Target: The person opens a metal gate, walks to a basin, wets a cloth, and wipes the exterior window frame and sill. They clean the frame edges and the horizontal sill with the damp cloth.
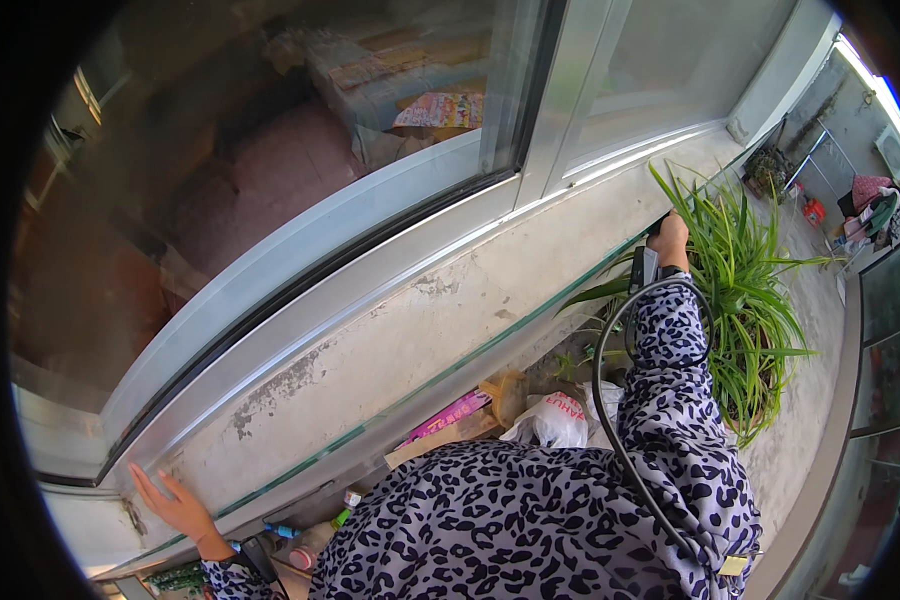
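A pale window sill [390,315] with peeling paint runs diagonally before me, and the green edge of a glass sheet [450,364] follows its near side. At the lower left, my left hand [172,506] reaches over this edge, fingers extended and apart, near the corner of the window frame [330,292]. Far along the sill to the right, my right hand [670,236] is bent at the glass edge beside a leafy green potted plant [742,285]. Its fingers are mostly hidden, so its grip is unclear; a dark patch shows by them.
Below the sill lie a pink box [450,412], white plastic bags [559,420] and a bottle [302,556]. A black cable [604,375] loops along my right sleeve. Clothes [874,210] and a metal rack [810,154] stand at the far right.
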Demonstrator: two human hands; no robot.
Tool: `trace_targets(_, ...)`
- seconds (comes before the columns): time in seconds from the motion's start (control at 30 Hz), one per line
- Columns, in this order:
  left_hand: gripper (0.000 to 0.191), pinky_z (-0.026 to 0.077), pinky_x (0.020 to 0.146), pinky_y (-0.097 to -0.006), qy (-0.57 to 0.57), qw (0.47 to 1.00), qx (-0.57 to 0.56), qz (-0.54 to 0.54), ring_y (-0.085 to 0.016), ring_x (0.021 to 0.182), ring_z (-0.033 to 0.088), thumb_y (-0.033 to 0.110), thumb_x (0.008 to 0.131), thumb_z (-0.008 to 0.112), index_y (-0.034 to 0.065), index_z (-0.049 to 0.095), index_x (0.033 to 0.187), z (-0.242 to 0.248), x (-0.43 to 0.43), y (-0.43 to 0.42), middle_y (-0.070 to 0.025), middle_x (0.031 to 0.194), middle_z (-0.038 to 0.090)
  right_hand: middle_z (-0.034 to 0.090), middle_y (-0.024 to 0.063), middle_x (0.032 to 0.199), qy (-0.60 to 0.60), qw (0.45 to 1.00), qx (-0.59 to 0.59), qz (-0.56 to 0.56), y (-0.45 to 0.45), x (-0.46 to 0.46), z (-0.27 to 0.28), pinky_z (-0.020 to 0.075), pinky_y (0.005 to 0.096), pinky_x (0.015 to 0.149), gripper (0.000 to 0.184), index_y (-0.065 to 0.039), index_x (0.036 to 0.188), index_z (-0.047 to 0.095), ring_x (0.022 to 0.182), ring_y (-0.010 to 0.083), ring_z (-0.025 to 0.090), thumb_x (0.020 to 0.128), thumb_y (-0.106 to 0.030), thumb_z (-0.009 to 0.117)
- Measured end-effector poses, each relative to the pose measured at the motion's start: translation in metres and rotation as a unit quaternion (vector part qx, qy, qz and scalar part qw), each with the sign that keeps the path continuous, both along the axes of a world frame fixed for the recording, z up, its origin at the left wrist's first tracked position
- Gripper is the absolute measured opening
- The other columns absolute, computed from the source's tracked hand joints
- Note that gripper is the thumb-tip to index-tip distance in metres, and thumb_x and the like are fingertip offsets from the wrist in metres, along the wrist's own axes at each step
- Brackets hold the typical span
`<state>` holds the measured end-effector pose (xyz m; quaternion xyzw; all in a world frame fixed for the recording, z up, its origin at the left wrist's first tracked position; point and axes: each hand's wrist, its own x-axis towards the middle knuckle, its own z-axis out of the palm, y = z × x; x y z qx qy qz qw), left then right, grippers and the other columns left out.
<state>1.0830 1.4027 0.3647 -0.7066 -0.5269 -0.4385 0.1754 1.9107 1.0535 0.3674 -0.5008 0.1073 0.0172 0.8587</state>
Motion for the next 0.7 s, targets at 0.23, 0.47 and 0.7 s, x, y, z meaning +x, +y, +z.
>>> trace_targets(0.23,0.048,0.031,0.110,-0.0406,0.032,0.999,0.015,0.016,-0.033,0.135,0.040,0.021,0.101,0.046,0.0028,0.040,0.145,0.015,0.002,0.002,-0.0161,0.149,0.040,0.021,0.0105,0.157,-0.085,0.996,-0.011,-0.002,0.076,-0.116,-0.049,0.0324,0.0393,0.110,0.055,-0.013,0.154,0.015,0.137,0.0279,0.035,0.104,-0.027,0.032)
trace_targets(0.47,0.048,0.031,0.111,-0.0402,0.010,1.000,0.026,-0.003,-0.033,0.135,0.039,0.022,0.101,0.046,0.0012,0.041,0.144,0.013,0.000,0.010,-0.0160,0.149,0.039,0.001,0.0150,0.160,-0.216,0.973,-0.083,0.012,0.145,-0.280,-0.069,0.0141,0.0365,0.118,0.061,-0.002,0.153,0.008,0.147,0.0287,0.009,0.104,-0.028,0.033)
trace_targets(0.7,0.046,0.031,0.111,-0.0418,0.025,0.999,0.023,0.004,-0.033,0.135,0.038,0.022,0.101,0.046,0.0019,0.043,0.142,0.000,-0.008,0.016,-0.0162,0.149,0.039,-0.007,0.0174,0.161,-0.323,0.912,-0.204,0.149,0.150,-0.371,-0.101,0.0042,0.0368,0.119,0.063,0.001,0.152,0.000,0.149,0.0293,-0.003,0.105,-0.026,0.031)
